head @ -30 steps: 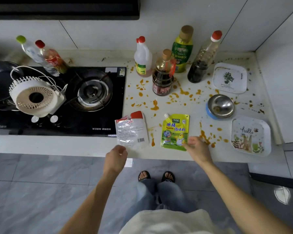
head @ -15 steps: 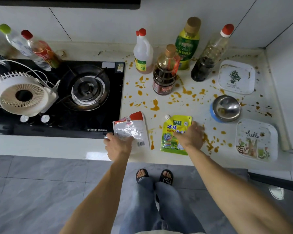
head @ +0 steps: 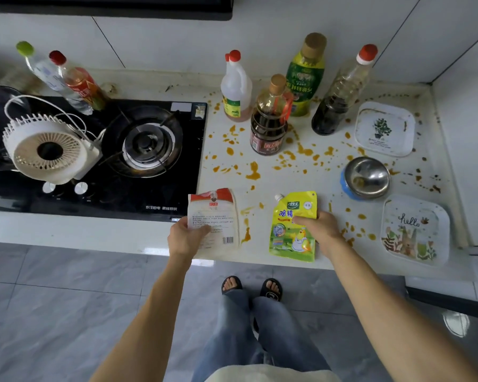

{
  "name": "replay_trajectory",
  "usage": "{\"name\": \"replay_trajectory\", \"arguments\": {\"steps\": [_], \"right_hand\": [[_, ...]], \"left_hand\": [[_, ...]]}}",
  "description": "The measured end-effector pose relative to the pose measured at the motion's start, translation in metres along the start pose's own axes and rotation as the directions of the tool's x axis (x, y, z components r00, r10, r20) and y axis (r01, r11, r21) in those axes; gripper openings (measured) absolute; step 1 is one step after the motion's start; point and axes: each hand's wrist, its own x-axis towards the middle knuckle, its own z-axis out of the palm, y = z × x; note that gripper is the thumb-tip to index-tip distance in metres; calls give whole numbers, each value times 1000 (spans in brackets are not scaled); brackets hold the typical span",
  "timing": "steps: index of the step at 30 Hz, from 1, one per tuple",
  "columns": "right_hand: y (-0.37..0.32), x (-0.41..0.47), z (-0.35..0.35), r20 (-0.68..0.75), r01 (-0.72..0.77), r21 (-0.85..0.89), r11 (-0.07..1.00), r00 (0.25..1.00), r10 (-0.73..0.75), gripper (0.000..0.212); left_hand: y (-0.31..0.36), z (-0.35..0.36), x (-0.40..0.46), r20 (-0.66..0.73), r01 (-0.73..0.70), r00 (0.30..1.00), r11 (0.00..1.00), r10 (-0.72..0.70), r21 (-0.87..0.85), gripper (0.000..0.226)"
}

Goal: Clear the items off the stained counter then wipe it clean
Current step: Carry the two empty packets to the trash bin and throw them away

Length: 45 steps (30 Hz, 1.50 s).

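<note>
Counter (head: pixel 329 188) — white, orange-spattered; hands pinching white packet (head: pixel 218 216), yellow pouch (head: pixel 290 238); grey floor-tiles (head: pixel 66 299).

White fan (head: pixel 46 150) on black gas stove (head: pixel 138 158); two bottles (head: pixel 66 78) behind; grey tiled floor (head: pixel 53 312).

I watched both hands close in from the counter's edge: the left hand (head: pixel 186 238) gripped the white packet (head: pixel 214 216), the right hand (head: pixel 319 230) pinched the yellow pouch (head: pixel 291 235).
</note>
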Motion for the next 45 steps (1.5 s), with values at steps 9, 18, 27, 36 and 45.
{"name": "replay_trajectory", "arguments": {"steps": [9, 18, 27, 36, 45], "right_hand": [[28, -52, -22, 65, 178, -110, 978, 983, -171, 12], [45, -83, 30, 340, 378, -496, 781, 913, -226, 12], [19, -145, 199, 602, 625, -639, 448, 769, -216, 18], [23, -197, 322, 732, 748, -634, 197, 663, -157, 18], [11, -195, 409, 729, 729, -684, -14, 683, -37, 19]], "left_hand": [[-44, -38, -57, 16, -47, 999, 990, 50, -133, 17], [-177, -100, -113, -167, 134, 969, 955, -182, -266, 10], [-351, -152, -178, -302, 341, 881, 931, -364, -128, 12], [-445, -189, -224, -238, 498, 788, 816, -567, -294, 19], [-459, -278, -162, -322, 377, 736, 756, -595, -535, 26]]}}
